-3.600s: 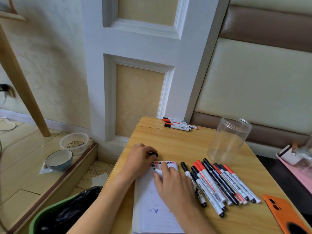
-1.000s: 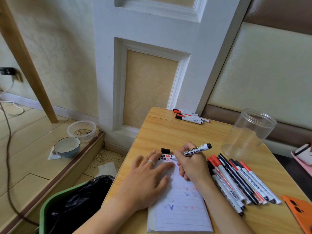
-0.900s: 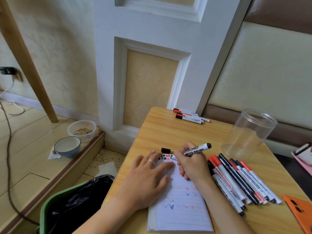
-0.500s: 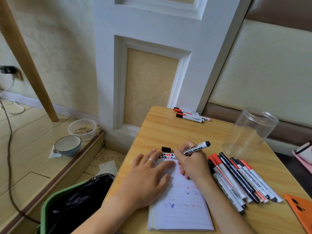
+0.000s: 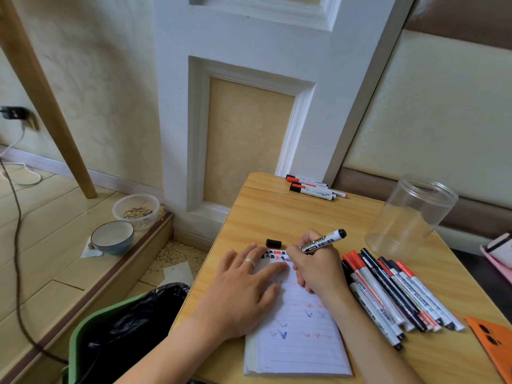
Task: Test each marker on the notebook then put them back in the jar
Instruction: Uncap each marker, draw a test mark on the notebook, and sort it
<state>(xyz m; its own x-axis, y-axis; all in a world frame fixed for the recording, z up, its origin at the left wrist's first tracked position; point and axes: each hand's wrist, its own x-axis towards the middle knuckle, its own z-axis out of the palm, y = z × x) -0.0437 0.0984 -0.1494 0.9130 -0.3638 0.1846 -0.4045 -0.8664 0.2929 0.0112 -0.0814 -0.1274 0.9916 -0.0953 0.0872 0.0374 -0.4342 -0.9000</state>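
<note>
Meanwhile left hand point(image 5: 243, 289) lies flat on notebook point(image 5: 299, 342); right hand point(image 5: 318, 270) grips marker point(image 5: 322, 241), tip seemingly touching paper.

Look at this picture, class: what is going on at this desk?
A person is testing markers. The right hand grips an uncapped black marker, tip on the notebook, while the left hand presses the page flat. Its black cap lies just beyond the notebook. A row of capped markers lies to the right, and the clear jar holds none yet.

The table holds one clear plastic jar point(image 5: 410, 217), one lined paper notebook point(image 5: 299, 345), one loose black cap point(image 5: 273, 243) and one uncapped white marker point(image 5: 321, 241). Roughly eight capped white markers point(image 5: 388, 295) lie near right. Three or four far markers point(image 5: 314, 188) lie beyond them.
</note>
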